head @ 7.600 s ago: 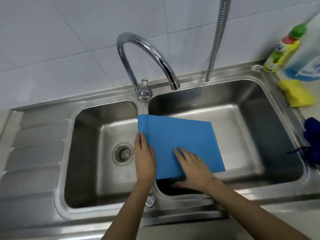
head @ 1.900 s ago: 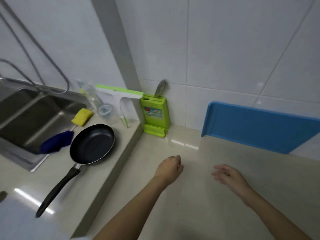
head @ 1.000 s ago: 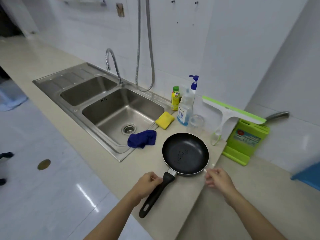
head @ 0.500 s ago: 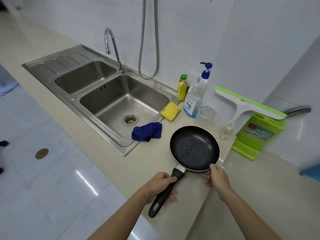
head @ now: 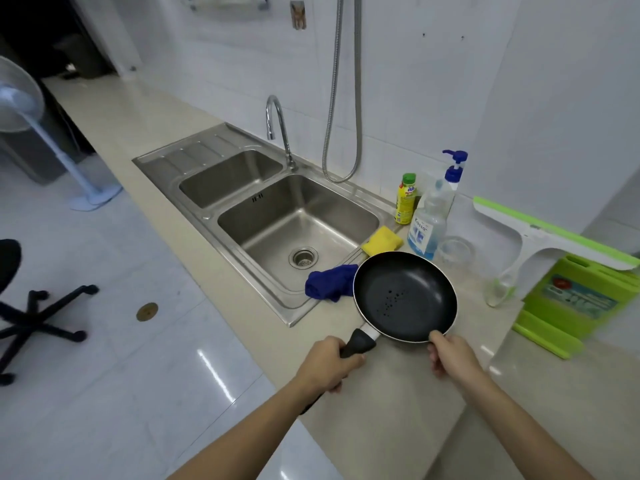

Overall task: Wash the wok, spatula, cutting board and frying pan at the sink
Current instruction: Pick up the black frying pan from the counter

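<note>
1. I see the frying pan (head: 404,296) near the front of the counter (head: 388,403), just right of the sink (head: 298,237), its far-left rim over the edge of the blue cloth (head: 330,286). I can't tell whether its base is clear of the counter.
2. Left hand (head: 327,365) is wrapped round the black handle (head: 356,346), fingers curled tight. I read that as the carrying grip.
3. Right hand (head: 450,356) is at the near rim, fingertips (head: 437,338) on the edge, fingers bent. It seems to steady the pan so it stays level, though I can't see how far they close underneath.
4. I judge the two-handed hold suits a swing left into the large near basin, which lies just beside the pan.
5. The washing kit sits ready on the far side: yellow sponge (head: 382,240) on the sink's right rim, pump bottle (head: 433,220) and green-capped bottle (head: 406,199) behind it.
6. Dark specks dot the pan's floor, so I take it as unwashed.
7. Faucet (head: 277,126) is turned over the far basin; I see no water running.
</note>
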`<state>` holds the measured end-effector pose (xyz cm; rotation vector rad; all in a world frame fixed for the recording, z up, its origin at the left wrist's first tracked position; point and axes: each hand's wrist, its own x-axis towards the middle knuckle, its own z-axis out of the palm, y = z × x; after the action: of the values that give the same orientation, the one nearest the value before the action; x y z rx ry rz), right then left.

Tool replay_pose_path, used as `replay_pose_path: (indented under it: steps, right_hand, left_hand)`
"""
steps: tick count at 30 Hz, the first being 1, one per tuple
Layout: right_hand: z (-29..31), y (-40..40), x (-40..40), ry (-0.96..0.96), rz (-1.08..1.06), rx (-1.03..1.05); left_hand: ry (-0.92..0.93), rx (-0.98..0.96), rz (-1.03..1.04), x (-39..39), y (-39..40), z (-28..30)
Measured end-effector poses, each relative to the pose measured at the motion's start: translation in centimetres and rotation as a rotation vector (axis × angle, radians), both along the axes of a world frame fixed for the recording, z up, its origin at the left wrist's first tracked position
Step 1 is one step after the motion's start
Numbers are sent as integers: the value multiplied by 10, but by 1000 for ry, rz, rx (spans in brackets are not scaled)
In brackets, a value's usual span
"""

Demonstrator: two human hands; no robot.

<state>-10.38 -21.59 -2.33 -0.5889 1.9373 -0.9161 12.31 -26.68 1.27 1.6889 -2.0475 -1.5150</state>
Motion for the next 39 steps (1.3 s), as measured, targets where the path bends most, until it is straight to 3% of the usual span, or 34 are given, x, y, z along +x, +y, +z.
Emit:
replay_pose_path:
  steps: [5, 11, 16, 24, 30, 39]
  right_hand:
    - [24, -59, 45, 1, 87, -72]
    - [30, -154, 122, -30, 135, -101]
    - [34, -222, 199, -17, 148, -77]
    - [43, -296, 275, -76, 156, -72]
    - [43, -331, 275, -80, 266, -121]
    - [39, -435, 187, 233, 185, -185]
  left_hand:
    - [-41, -82, 69, 44, -43, 23]
    - [157, 52, 230, 126, -115, 30]
    - [176, 151, 183, 205, -185, 43]
    - [9, -81, 148, 281, -276, 47]
    - [46, -51, 199, 295, -320, 37]
    - [89, -50, 137, 261, -436, 46]
